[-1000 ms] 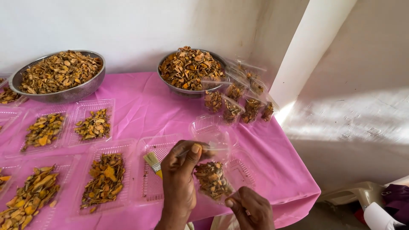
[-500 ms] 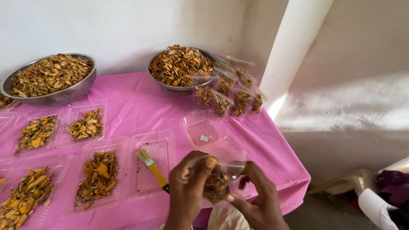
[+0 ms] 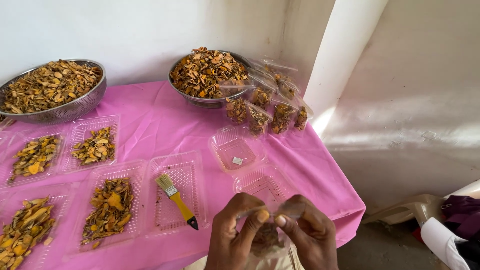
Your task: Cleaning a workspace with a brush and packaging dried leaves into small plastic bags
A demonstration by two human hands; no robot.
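- while pinched at its top edge between left hand (image 3: pixel 235 235) and right hand (image 3: pixel 310 235), small clear plastic bag of dried brown-orange slices (image 3: pixel 267 235) hanging just past pink tablecloth (image 3: pixel 165 120) edge.
- probably light, limp, slippery film; brittle contents.
- best held along the mouth strip, thumbs against forefingers.
- near: yellow-handled brush (image 3: pixel 176 200).

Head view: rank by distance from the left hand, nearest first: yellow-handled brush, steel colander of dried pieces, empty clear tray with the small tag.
1. Yellow-handled brush, just left of the left hand, lying in a clear tray.
2. Empty clear tray with the small tag, straight beyond the hands.
3. Steel colander, far left at the wall.
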